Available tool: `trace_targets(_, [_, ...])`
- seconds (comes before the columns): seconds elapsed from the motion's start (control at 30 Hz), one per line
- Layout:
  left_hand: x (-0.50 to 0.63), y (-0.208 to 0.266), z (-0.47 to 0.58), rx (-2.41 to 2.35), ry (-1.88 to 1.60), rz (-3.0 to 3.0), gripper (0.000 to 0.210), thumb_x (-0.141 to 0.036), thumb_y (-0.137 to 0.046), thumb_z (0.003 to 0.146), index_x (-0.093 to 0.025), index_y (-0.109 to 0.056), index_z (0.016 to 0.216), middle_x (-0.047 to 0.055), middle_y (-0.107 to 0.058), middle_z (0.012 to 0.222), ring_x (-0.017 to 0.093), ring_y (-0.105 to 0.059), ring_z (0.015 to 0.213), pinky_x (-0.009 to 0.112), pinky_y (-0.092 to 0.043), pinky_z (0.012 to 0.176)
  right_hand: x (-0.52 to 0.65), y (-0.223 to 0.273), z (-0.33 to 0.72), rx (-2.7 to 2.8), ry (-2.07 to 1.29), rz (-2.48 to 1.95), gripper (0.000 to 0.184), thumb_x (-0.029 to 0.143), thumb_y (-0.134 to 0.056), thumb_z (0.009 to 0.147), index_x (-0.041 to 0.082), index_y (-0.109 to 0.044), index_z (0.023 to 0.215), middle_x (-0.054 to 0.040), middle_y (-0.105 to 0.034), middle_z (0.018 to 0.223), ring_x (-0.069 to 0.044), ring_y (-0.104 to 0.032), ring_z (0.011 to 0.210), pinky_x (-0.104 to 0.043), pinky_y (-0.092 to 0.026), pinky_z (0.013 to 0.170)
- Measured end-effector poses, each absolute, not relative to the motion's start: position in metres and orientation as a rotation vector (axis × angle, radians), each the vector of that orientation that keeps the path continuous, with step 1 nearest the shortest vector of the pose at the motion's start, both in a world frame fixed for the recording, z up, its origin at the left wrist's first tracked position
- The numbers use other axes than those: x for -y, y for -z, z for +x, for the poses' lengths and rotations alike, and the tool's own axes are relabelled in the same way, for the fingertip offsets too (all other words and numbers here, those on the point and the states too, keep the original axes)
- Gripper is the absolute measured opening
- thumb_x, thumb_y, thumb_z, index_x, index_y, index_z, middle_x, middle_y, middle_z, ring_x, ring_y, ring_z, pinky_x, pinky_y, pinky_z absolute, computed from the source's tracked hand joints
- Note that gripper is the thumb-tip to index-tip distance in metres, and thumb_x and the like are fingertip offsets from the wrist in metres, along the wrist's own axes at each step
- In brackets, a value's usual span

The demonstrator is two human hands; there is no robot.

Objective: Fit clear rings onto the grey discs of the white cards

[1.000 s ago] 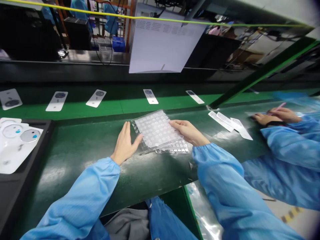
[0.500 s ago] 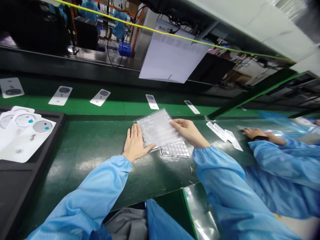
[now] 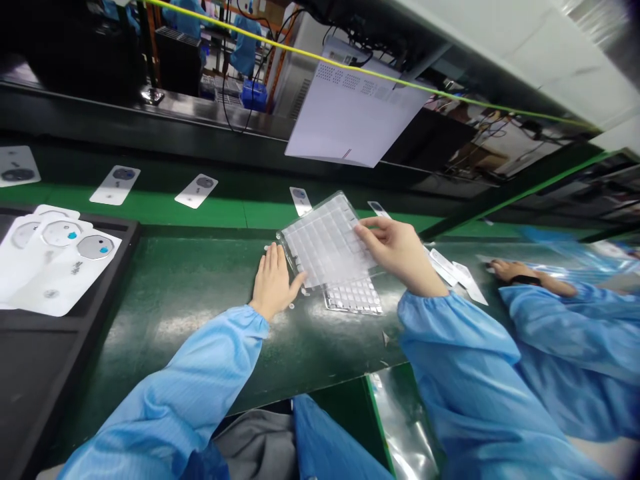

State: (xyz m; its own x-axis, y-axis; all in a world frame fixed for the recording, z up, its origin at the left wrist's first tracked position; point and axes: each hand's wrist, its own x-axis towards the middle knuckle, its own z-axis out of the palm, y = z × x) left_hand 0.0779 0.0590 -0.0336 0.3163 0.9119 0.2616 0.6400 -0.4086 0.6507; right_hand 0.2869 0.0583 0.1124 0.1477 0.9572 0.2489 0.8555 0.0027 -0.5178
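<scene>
A clear plastic blister tray (image 3: 327,243) with a grid of pockets is lifted and tilted above the green bench. My right hand (image 3: 393,250) pinches its right edge between thumb and fingers. Flat on the bench at the tray's left side lies my left hand (image 3: 273,283), its fingers stretched and the thumb apart. Small clear round bits show by its fingertips and thumb. Partly under the lifted tray, a second clear gridded tray (image 3: 355,297) rests on the bench.
White phone back panels (image 3: 115,185) lie spaced along the green strip behind. More panels (image 3: 75,270) are stacked on a black tray (image 3: 30,360) at left. Several narrow white pieces (image 3: 467,283) lie at right, near a co-worker's hand (image 3: 510,268). A white sheet (image 3: 355,113) hangs above.
My right hand has raised the clear blister tray's right side up and away from the bench. My left hand has stayed flat, and small round bits now show beside it.
</scene>
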Motion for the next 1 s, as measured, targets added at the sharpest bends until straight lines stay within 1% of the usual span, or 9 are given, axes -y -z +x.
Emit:
trace_targets(0.07, [-0.067,0.031,0.070,-1.407,-0.899,2.143,0.078,-0.052,-0.036,0.103,0.003,-0.027,0.157,0.027,-0.024,0.165,0.035,-0.017,0.157,0.054,-0.013,0.128,-0.052,-0.116,0.280,1.808,-0.129,-1.822,0.024,0.042,-0.062,0.096,0.019,-0.069,0.102,-0.0096,-0.075,0.079,-0.022,-0.068,0.066,-0.030,-0.051,0.061])
trace_targets(0.17, [-0.081,0.029,0.057,-1.491,-0.979,2.097,0.067,-0.042,-0.035,0.104,-0.002,-0.032,0.157,0.024,-0.031,0.164,0.033,-0.019,0.157,0.054,-0.010,0.128,-0.042,-0.116,0.269,1.946,0.067,-1.768,0.019,0.034,-0.061,0.097,0.021,-0.069,0.109,-0.0096,-0.077,0.089,-0.025,-0.072,0.080,-0.031,-0.051,0.069])
trace_targets(0.27, [-0.090,0.031,0.049,-1.519,-1.003,2.061,0.060,-0.034,-0.035,0.103,-0.001,-0.038,0.154,0.025,-0.036,0.161,0.032,-0.024,0.156,0.052,-0.011,0.128,-0.034,-0.113,0.259,2.042,0.183,-1.765,0.022,0.035,-0.059,0.099,0.024,-0.068,0.116,-0.0077,-0.076,0.092,-0.025,-0.071,0.081,-0.030,-0.046,0.067])
trace_targets(0.37, [-0.092,0.033,0.048,-1.479,-0.962,2.113,0.059,-0.030,-0.033,0.103,0.002,-0.041,0.151,0.026,-0.039,0.159,0.033,-0.028,0.154,0.052,-0.011,0.128,-0.030,-0.111,0.255,2.066,0.208,-1.775,0.024,0.037,-0.057,0.100,0.025,-0.067,0.118,-0.0066,-0.076,0.092,-0.024,-0.070,0.080,-0.029,-0.043,0.065])
trace_targets(0.43, [-0.091,0.034,0.049,-1.477,-0.935,2.158,0.060,-0.032,-0.032,0.104,0.002,-0.041,0.152,0.026,-0.040,0.158,0.034,-0.030,0.153,0.053,-0.012,0.128,-0.028,-0.112,0.256,2.056,0.206,-1.773,0.025,0.038,-0.056,0.100,0.024,-0.067,0.118,-0.0063,-0.075,0.091,-0.023,-0.069,0.078,-0.028,-0.043,0.066])
trace_targets(0.57, [-0.091,0.033,0.050,-1.505,-0.897,2.208,0.066,-0.041,-0.032,0.105,0.005,-0.039,0.152,0.028,-0.041,0.157,0.036,-0.033,0.152,0.054,-0.014,0.127,-0.025,-0.110,0.267,1.985,0.187,-1.698,0.026,0.038,-0.053,0.101,0.022,-0.068,0.115,-0.0052,-0.072,0.085,-0.018,-0.064,0.068,-0.028,-0.044,0.066])
trace_targets(0.73, [-0.092,0.031,0.048,-1.547,-0.825,2.254,0.070,-0.045,-0.029,0.105,0.005,-0.035,0.154,0.025,-0.039,0.159,0.034,-0.031,0.153,0.054,-0.015,0.127,-0.029,-0.093,0.292,1.775,0.158,-1.535,0.024,0.041,-0.056,0.098,0.021,-0.067,0.106,-0.0028,-0.069,0.075,-0.016,-0.059,0.061,-0.029,-0.045,0.059])
trace_targets(0.9, [-0.087,0.029,0.049,-1.502,-0.756,2.342,0.075,-0.055,-0.035,0.103,-0.003,-0.033,0.157,0.021,-0.033,0.164,0.033,-0.025,0.156,0.056,-0.013,0.128,-0.041,-0.070,0.316,1.436,-0.016,-1.449,0.034,0.053,-0.059,0.094,0.020,-0.064,0.099,-0.0001,-0.064,0.065,-0.016,-0.056,0.053,-0.028,-0.042,0.049])
trace_targets(1.0, [-0.079,0.026,0.051,-1.464,-0.730,2.357,0.079,-0.059,-0.040,0.101,-0.005,-0.033,0.158,0.021,-0.030,0.165,0.034,-0.022,0.157,0.059,-0.013,0.127,-0.042,-0.061,0.321,1.369,-0.082,-1.455,0.037,0.058,-0.061,0.091,0.021,-0.063,0.095,0.0010,-0.063,0.062,-0.016,-0.056,0.051,-0.028,-0.043,0.048])
